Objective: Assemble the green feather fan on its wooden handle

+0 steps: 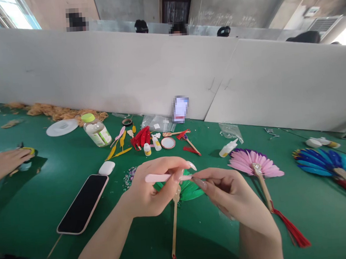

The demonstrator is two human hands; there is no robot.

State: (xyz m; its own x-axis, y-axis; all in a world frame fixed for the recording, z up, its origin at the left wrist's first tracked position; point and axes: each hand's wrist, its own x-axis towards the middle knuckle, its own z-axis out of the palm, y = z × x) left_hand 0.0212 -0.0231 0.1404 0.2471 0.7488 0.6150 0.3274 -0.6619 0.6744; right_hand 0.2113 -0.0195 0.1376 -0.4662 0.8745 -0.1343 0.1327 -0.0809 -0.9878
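Observation:
Over the middle of the table, my left hand is closed on a slim pink pen-like stick. The fingertips of my right hand pinch together at the stick's thin end; whether something small sits between them is too fine to make out. Beneath both hands lies a green feather fan with a wooden handle, its feathers partly hidden. Small shiny beads are scattered beside my left hand. A pink feather fan with a red tassel rests to the right of my right hand.
A phone and white case lie left, near a green-capped bottle. Glue bottles, red feathers and a lit phone stand farther back. A blue fan lies right. Another person's hand is far left.

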